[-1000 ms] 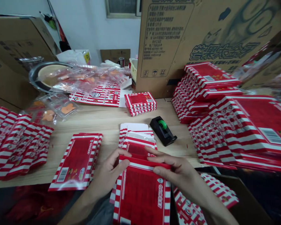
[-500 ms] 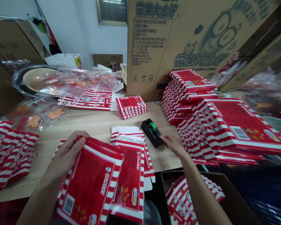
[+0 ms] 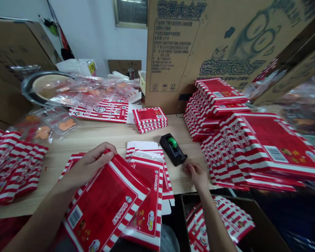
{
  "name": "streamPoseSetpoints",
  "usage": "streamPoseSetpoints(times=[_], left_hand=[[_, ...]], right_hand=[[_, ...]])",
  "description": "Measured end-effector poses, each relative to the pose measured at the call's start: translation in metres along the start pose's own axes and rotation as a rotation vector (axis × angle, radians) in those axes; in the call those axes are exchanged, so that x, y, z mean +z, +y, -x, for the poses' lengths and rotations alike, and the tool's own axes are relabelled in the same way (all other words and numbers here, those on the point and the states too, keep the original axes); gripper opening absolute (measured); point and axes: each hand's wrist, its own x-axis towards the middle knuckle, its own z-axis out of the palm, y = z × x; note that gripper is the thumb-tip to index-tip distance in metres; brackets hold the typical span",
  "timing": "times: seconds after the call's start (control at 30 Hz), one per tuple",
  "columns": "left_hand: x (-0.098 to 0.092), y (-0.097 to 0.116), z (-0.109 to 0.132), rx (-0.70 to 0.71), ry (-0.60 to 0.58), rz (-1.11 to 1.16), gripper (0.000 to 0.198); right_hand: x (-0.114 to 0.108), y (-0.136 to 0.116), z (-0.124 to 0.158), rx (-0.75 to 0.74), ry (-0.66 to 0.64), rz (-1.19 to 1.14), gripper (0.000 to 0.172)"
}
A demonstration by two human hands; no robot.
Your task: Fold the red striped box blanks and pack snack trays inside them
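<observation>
A red and white striped packaging box [image 3: 102, 206] is tilted in front of me. My left hand [image 3: 97, 162] grips its top corner, thumb on the printed face. My right hand [image 3: 198, 174] is just off the front right end of a black tape dispenser [image 3: 173, 150], thumb and finger pinched together. A faint piece of tape seems to be at those fingertips, though it is blurred. The green roll [image 3: 172, 142] sits inside the dispenser. Partly behind the held box, another striped box [image 3: 149, 199] lies over flat cartons [image 3: 143, 145] at the table's front edge.
Tall stacks of striped boxes [image 3: 267, 140] stand on the right, and more boxes [image 3: 18, 164] lie at the left. A small pile [image 3: 150, 119] sits mid-table. Clear packets [image 3: 67, 124] lie back left. Below the table edge is an open carton [image 3: 252, 210] containing striped boxes. A large cardboard box [image 3: 173, 63] stands behind.
My right hand has moved off the tape dispenser's end, slightly right and toward me. My left hand has shifted right and tilted the held box further. The view has turned slightly left.
</observation>
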Motion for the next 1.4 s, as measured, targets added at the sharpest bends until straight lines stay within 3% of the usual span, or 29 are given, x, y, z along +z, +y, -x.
streamPoseSetpoints(times=[0.07,0.13,0.17,0.27,0.33,0.43,0.63,0.67,0.7,0.8,0.83,0.87,0.93,1.0,1.07,1.13,1.2,1.27,1.33,1.4], left_hand=[[0.003,0.008,-0.001,0.066,-0.089,-0.094,0.02],[0.008,0.014,-0.003,0.13,-0.186,-0.177,0.019],[0.01,0.017,-0.005,0.153,-0.232,-0.211,0.018],[0.018,0.026,-0.006,0.18,-0.333,-0.282,0.019],[0.021,0.03,-0.004,0.183,-0.345,-0.292,0.019],[0.022,0.033,0.002,0.184,-0.316,-0.25,0.017],[0.014,0.024,0.018,0.199,-0.188,-0.099,0.014],[0.007,0.019,0.018,0.182,-0.129,-0.078,0.014],[-0.002,0.012,0.017,0.146,-0.05,-0.06,0.015],[-0.046,-0.025,0.005,-0.049,0.235,-0.054,0.026],[-0.063,-0.041,-0.001,-0.101,0.292,-0.1,0.03],[-0.078,-0.058,-0.008,-0.133,0.347,-0.197,0.032],[-0.097,-0.088,-0.02,-0.179,0.41,-0.427,0.03],[-0.097,-0.108,-0.03,-0.196,0.48,-0.545,0.025],[-0.073,-0.113,-0.034,-0.145,0.551,-0.598,0.024],[-0.032,-0.106,-0.034,-0.019,0.545,-0.616,0.028],[0.017,-0.092,-0.03,0.094,0.35,-0.496,0.035],[0.06,-0.078,-0.023,0.099,0.119,-0.276,0.042],[0.091,-0.067,-0.015,0.053,0.092,-0.02,0.047],[0.105,-0.062,-0.007,0.006,0.167,0.161,0.05]], right_hand=[[0.002,-0.033,0.016,-0.037,-0.024,-0.017,0.033],[0.007,-0.077,0.039,-0.092,-0.133,-0.042,0.029],[0.011,-0.1,0.051,-0.16,-0.285,-0.064,0.031],[0.027,-0.162,0.081,-0.284,-0.835,-0.085,0.063],[0.04,-0.185,0.089,-0.368,-0.979,0.005,0.07],[0.054,-0.194,0.089,-0.391,-1.004,0.122,0.072],[0.077,-0.172,0.078,0.058,-1.268,-0.185,0.072],[0.079,-0.165,0.075,0.061,-1.22,-0.173,0.067],[0.079,-0.156,0.072,0.018,-1.092,-0.123,0.062],[0.074,-0.121,0.059,-0.184,-0.493,0.133,0.051],[0.07,-0.108,0.055,-0.217,-0.349,0.214,0.049],[0.067,-0.096,0.052,-0.227,-0.259,0.278,0.048],[0.062,-0.074,0.051,-0.209,-0.205,0.358,0.048],[0.062,-0.06,0.054,-0.179,-0.197,0.375,0.051],[0.065,-0.053,0.059,-0.122,-0.196,0.327,0.055],[0.069,-0.052,0.062,-0.054,-0.235,0.22,0.059],[0.071,-0.055,0.064,-0.014,-0.287,0.128,0.06],[0.072,-0.059,0.066,-0.006,-0.281,0.094,0.061],[0.07,-0.062,0.069,-0.016,-0.222,0.08,0.061],[0.067,-0.066,0.072,-0.022,-0.177,0.046,0.058]])
